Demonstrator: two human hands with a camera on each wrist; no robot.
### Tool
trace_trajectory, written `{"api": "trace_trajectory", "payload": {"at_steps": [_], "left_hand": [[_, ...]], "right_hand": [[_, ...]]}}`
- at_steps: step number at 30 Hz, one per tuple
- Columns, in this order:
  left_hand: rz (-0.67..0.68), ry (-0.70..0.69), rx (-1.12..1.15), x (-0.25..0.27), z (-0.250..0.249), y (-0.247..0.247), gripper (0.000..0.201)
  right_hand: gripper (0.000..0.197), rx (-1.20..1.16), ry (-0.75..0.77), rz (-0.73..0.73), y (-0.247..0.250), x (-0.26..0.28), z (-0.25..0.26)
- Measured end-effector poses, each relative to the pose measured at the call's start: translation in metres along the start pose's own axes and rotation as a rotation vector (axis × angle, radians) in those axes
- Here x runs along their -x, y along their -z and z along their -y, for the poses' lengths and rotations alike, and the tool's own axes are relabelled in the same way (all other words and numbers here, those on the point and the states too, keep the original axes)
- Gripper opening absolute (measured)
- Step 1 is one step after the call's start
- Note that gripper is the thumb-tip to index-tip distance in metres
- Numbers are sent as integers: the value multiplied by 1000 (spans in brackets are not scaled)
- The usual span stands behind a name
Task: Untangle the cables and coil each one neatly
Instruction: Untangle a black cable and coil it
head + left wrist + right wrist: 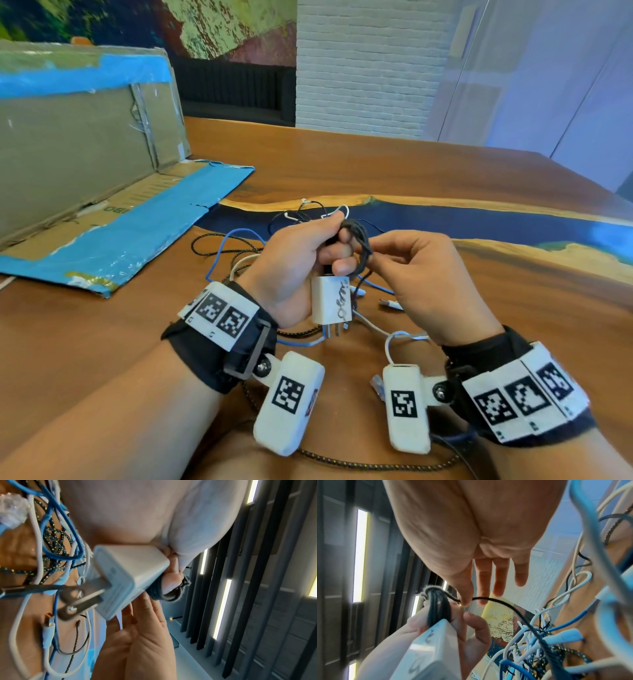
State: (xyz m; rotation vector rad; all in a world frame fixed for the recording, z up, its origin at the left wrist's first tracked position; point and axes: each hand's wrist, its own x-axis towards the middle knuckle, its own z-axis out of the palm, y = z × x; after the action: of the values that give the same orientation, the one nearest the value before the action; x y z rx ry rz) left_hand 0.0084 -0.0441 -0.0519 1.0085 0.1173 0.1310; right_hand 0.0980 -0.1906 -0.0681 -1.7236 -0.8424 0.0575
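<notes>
The left hand (pixel 294 260) is gripping a white charger plug (pixel 330 301) above the table (pixel 445 178), with a bundle of black cable (pixel 356 229) wound around its fingers. The right hand (pixel 424 284) is pinching the free strand of this black cable between thumb and forefinger, other fingers straight. Under both hands, blue, white and braided cables (pixel 239 253) are lying tangled, beside a flattened cardboard box (pixel 102 219).

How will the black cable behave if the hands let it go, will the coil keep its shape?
Probably not. The black cable looks thin and floppy: its free part sags in a curve from the right hand toward the pile. The loops seem to stay together only because the left hand grips them against the white charger, whose weight would likely pull them open.
</notes>
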Motion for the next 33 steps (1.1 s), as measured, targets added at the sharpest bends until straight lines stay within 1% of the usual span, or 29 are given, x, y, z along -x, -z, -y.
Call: {"api": "trace_trajectory", "payload": {"at_steps": [3, 7, 9, 12, 13, 16, 18, 22, 24, 26, 28, 31, 33], "left_hand": [[20, -33, -7, 1, 4, -4, 36], [26, -91, -55, 1, 6, -8, 27], [6, -116, -86, 0, 5, -7, 25], [-6, -146, -143, -3, 4, -2, 24], [0, -149, -152, -4, 4, 0, 25], [30, -152, -192, -6, 6, 2, 23], [22, -165, -224, -7, 8, 3, 23], [-17, -217, -304, -10, 9, 4, 24], [-29, -262, -345, -11, 10, 4, 23], [-37, -300, -373, -12, 11, 4, 21], [-38, -347, -399, -13, 11, 4, 21], [9, -422, -418, -12, 9, 6, 23], [34, -445, -462, -11, 9, 6, 23]], "right_hand": [[15, -91, -8, -56, -3, 1, -1], [17, -248, -52, -61, -6, 2, -3], [22, -346, -88, 1, -6, 2, -4], [17, -504, -171, 121, -7, 2, -3], [18, -509, -191, 122, -7, 2, -3], [23, -454, -214, 44, -8, 1, -5], [21, -412, -211, -1, -10, -1, -7], [18, -330, -137, -118, -14, -1, -9], [19, -354, -112, -136, -15, -1, -8], [19, -438, -117, -97, -15, -2, -6], [19, -601, -141, -10, -13, -1, -4], [20, -829, -171, 158, -8, 1, 1], [15, -939, -210, 211, -7, 3, 1]]}}
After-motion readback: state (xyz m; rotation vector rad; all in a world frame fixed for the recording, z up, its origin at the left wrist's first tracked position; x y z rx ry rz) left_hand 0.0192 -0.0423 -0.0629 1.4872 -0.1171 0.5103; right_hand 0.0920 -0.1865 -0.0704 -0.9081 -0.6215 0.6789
